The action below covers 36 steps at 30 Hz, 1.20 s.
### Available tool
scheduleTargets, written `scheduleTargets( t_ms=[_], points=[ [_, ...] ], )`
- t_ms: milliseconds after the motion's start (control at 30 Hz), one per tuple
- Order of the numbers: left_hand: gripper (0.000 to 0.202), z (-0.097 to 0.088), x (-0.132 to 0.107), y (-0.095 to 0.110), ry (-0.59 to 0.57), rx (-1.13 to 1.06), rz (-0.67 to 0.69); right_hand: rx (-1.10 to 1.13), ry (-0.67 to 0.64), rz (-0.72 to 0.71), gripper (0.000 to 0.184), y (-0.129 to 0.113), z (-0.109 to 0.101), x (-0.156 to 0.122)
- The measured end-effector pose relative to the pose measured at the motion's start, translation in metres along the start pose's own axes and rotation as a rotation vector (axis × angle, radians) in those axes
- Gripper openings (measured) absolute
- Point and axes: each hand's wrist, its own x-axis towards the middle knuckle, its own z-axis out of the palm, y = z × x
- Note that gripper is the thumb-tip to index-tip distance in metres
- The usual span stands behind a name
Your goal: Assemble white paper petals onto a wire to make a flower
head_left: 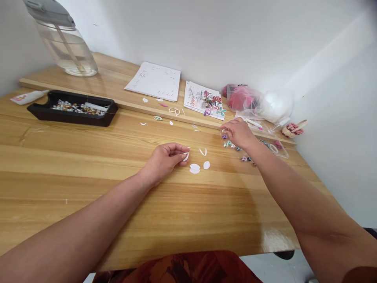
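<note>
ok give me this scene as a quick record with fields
surface: wooden table
left hand: pinches a white paper petal
right hand: over small coloured beads, grip unclear
beside left hand: loose petals
far left: black tray of beads, water bottle
back: flower card

1. The left arm (88, 228) comes in bare from the lower left, its forearm stretched forward and to the right, nearly straight
2. The left hand (166, 159) lies back-up beyond a straight left wrist (143, 177), fingers curled inward, with the thumb and fingertips (184, 152) pressed together in a pinch
3. The right arm (294, 196) enters bare from the lower right and slants forward and to the left, reaching further out than the left
4. The right hand (240, 133) shows its back, fingers bent downward with their tips hidden, so its grip cannot be told
5. The hands are well apart
</note>
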Motion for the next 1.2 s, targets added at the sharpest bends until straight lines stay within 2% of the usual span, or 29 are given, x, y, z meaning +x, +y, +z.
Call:
scheduleTargets(
  t_ms=[333,933,1067,1200],
  points=[
    [0.032,0.0,-0.001,0.001,-0.004,0.024,0.002,-0.033,-0.007,0.055,0.027,0.015,0.005,-0.009],
    [0.033,-0.001,0.001,-0.002,-0.013,0.016,0.0,0.004,-0.007,0.076,0.028,0.023,0.014,-0.018],
    [0.032,-0.001,0.0,-0.001,-0.01,0.008,0.005,0.022,0.039,0.129,0.028,0.02,0.009,-0.02],
    [0.033,0.0,0.0,0.0,-0.012,0.003,-0.013,0.05,0.12,0.17,0.024,0.012,-0.005,-0.023]
  ],
)
